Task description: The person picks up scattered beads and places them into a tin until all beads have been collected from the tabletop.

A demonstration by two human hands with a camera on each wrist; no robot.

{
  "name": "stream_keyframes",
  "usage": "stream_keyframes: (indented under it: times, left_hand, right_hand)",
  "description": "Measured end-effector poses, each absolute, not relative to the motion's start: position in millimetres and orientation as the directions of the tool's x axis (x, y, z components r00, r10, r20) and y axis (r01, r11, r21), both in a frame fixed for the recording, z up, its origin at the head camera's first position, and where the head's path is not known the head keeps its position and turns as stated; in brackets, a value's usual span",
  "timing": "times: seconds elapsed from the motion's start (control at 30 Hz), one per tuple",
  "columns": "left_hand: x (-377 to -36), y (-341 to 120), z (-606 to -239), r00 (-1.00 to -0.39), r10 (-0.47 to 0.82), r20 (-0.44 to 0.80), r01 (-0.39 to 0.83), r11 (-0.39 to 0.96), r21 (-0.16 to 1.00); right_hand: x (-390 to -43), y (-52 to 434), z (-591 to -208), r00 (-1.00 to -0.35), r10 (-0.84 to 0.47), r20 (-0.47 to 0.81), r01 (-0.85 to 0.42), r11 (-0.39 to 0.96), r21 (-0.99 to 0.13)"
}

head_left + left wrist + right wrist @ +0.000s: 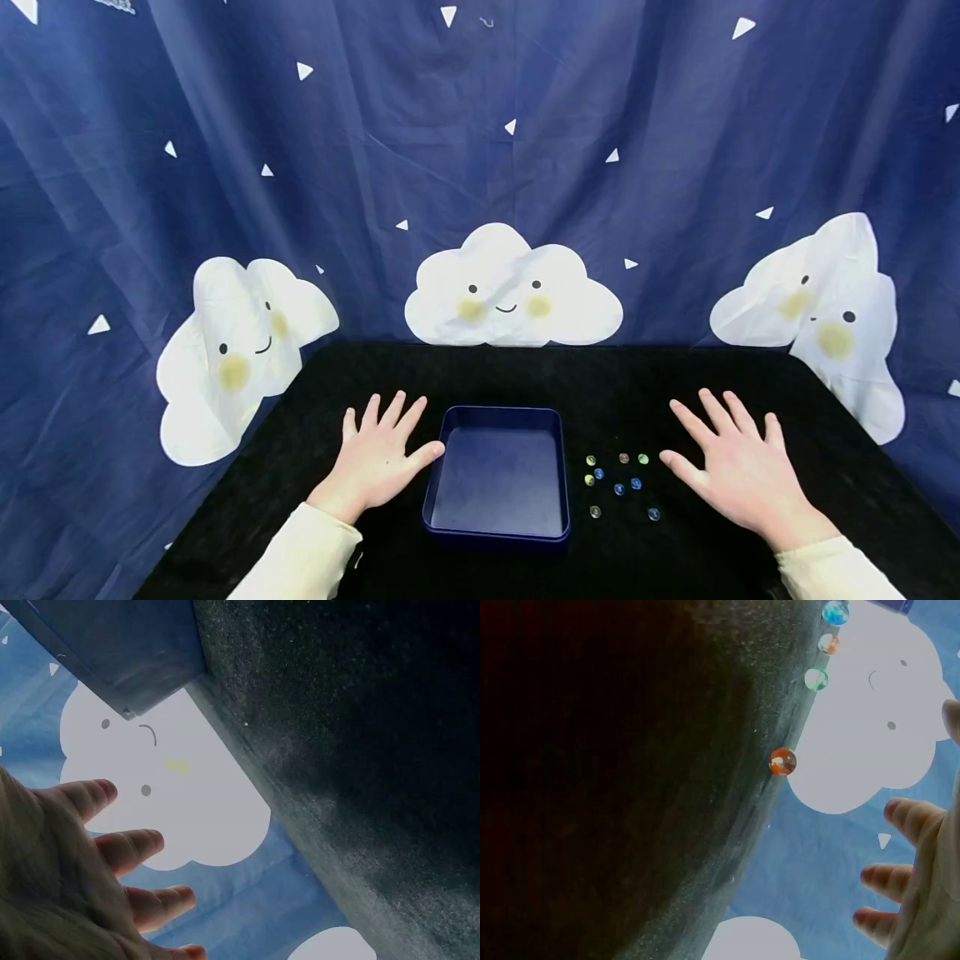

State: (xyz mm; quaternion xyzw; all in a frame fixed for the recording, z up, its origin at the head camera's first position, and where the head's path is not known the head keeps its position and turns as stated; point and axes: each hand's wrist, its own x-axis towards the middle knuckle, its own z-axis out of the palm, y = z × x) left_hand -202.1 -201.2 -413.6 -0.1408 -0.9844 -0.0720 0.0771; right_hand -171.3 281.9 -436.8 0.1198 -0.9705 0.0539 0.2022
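Note:
A dark blue square tray with a low rim lies on the black cloth, its visible floor bare. To its left my left hand is spread flat, the thumb tip at the tray's rim; whether they touch I cannot tell. Right of the tray lie several small glass marbles, among them a green marble, a blue marble and a clear-looking marble. Beyond them my right hand is spread, holding nothing. The right wrist view has an orange marble apart from its fingers.
Black cloth covers the table. Behind it hangs a blue curtain with white triangles and smiling clouds. From low down, the left wrist view catches a corner of the tray.

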Motion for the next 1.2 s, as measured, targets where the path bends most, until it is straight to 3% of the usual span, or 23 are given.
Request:
stream_keyframes:
  times: [0.53, 1.03, 1.2]
  left_hand:
    - [-203.6, -206.7, -405.9, -0.968, 0.233, 0.095, 0.251, 0.920, 0.301]
    - [-212.1, -177.1, -395.8, -0.975, 0.221, -0.015, 0.192, 0.879, 0.436]
    - [-208.9, -170.1, -398.3, -0.972, 0.209, -0.104, 0.115, 0.817, 0.565]
  right_hand:
    - [-176.8, 283.7, -433.3, -0.892, -0.207, 0.401, -0.258, 0.963, -0.078]
    - [-170.1, 292.8, -422.5, -0.908, -0.204, 0.366, -0.251, 0.964, -0.085]
    - [-166.1, 290.0, -423.0, -0.908, -0.219, 0.358, -0.265, 0.961, -0.084]
